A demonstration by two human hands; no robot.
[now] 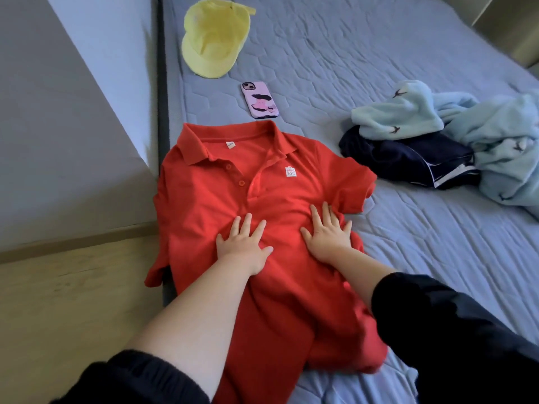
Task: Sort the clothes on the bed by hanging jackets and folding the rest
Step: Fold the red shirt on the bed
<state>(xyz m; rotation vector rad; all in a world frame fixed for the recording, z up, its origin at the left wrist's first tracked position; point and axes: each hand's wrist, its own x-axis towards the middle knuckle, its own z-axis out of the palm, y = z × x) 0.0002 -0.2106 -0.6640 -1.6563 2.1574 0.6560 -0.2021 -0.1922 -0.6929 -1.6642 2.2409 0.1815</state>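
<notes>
A red polo shirt lies face up along the left edge of the bed, collar pointing away from me, one sleeve hanging over the bed's side. My left hand lies flat on the shirt's middle with fingers spread. My right hand presses flat beside it, near the shirt's right sleeve. To the right lies a heap of clothes: a light blue fleece garment on top of a dark navy garment with white piping.
A yellow cap sits at the far left of the grey-blue mattress. A phone in a pink case lies just beyond the shirt's collar. Left of the bed are a grey wall and wooden floor.
</notes>
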